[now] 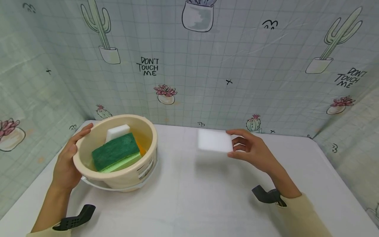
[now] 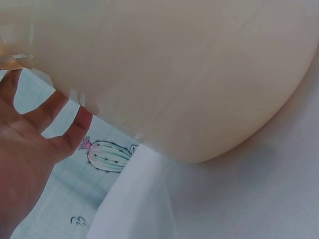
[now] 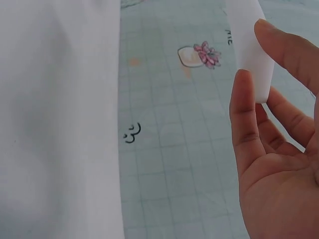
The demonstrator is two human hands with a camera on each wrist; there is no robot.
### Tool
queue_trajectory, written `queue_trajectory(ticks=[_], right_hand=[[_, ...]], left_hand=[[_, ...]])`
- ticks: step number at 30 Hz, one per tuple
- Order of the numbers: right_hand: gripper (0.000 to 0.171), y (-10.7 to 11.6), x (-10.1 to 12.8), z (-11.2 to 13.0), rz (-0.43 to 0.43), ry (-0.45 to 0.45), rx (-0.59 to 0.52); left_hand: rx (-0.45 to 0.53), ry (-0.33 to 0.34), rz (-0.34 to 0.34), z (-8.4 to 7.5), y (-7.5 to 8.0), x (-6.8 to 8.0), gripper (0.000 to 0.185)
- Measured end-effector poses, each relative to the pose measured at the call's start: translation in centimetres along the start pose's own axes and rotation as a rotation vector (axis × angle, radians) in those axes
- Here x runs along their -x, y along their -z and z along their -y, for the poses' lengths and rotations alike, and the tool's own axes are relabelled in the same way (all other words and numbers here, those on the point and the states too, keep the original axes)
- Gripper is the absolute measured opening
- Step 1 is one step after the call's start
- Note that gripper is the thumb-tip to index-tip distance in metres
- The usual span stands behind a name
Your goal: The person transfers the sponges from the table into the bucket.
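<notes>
**Here, one hand steadies the basin while the other lifts a white sponge**

Meanwhile, at a white counter [image 1: 189, 197] backed by cactus-print sheeting [image 1: 207, 65], a person works with both hands. The left hand [image 1: 66, 161] lies against the outer wall of a cream basin [image 1: 124, 179], thumb near the rim and fingers spread flat on the curve, as the left wrist view shows; the contact appears meant to keep the basin from sliding, and the hand grips nothing. Inside the basin a green scouring sponge [image 1: 116, 151] leans across the bowl, with a white block [image 1: 117, 132] propped behind it and a sliver of orange at its edge. To the right, well apart from the basin, the right hand [image 1: 251, 149] pinches a white sponge [image 1: 214, 141] by one end, fingertips [image 3: 244, 99] on one face and thumb on the other, so the rest juts free above the counter. The sponge is blurred in the head view, so its exact tilt is hard to judge.
</notes>
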State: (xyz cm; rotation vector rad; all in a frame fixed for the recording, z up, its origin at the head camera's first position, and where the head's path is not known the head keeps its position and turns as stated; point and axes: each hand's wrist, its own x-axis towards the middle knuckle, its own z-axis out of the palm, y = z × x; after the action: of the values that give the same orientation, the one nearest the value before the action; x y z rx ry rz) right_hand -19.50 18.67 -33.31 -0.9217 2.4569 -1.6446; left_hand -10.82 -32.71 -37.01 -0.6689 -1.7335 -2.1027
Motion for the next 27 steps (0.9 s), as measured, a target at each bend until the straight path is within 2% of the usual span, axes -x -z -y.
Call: queue_trajectory(ticks=[8,22,27], right_hand=[[0.061,-1.5,-1.8,1.4,0.067,0.070,-0.060],[0.061,-5.6,-5.2,5.0,0.205,0.189,-0.163],[0.061,-7.2,-6.3,6.2,0.233,0.232,-0.203]], left_hand=[[-0.001,0.017,-0.018,0.0,0.0,0.0,0.046],[0.025,0.029,0.003,-0.1,0.0,-0.2,0.045],[0.005,0.040,-0.006,-0.2,0.1,0.0,0.045]])
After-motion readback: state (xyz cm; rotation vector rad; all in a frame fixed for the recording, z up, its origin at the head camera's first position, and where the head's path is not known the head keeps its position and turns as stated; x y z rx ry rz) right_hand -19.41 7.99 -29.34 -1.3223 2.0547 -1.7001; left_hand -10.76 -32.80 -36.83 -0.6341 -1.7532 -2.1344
